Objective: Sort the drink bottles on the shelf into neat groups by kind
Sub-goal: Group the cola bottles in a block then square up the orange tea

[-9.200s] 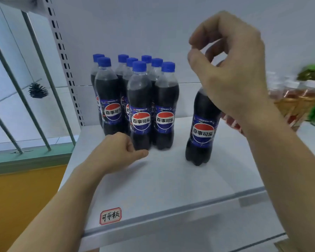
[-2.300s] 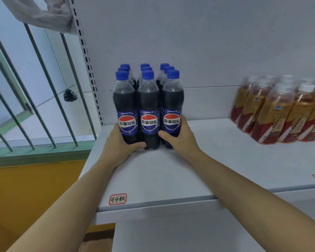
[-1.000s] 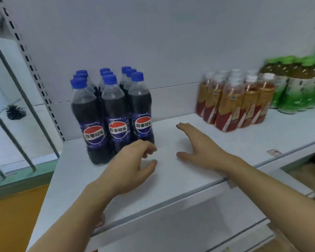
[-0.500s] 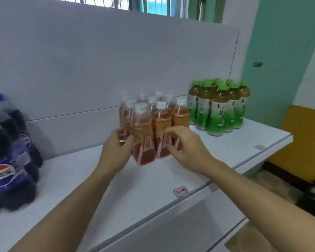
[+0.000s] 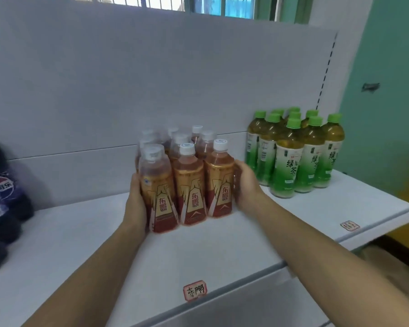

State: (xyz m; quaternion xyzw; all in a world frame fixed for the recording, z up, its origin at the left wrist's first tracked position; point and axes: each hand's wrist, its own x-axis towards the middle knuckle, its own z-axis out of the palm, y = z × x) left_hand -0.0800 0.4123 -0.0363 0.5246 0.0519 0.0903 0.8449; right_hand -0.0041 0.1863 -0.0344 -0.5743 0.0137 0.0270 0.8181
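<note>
A tight block of several amber drink bottles point(image 5: 190, 182) with white caps and gold-red labels stands mid-shelf. My left hand point(image 5: 135, 204) presses flat against the block's left side, on the front-left bottle. My right hand point(image 5: 246, 185) cups the right side, against the front-right bottle. The bottles are squeezed between both palms and stand on the shelf. To the right, several green tea bottles point(image 5: 293, 152) with green caps stand grouped. At the far left edge, dark cola bottles point(image 5: 0, 199) with blue labels appear blurred.
The white shelf point(image 5: 210, 251) has a white back panel behind the bottles. Small red-bordered labels sit on its front lip, one point(image 5: 195, 290) below the amber group, another point(image 5: 349, 225) below the green tea. A teal wall is at the right.
My view swung right from the cola group to the amber bottles. Both hands left the cola block and now clamp the amber block's sides, which is squarer and more tightly packed than half a second ago.
</note>
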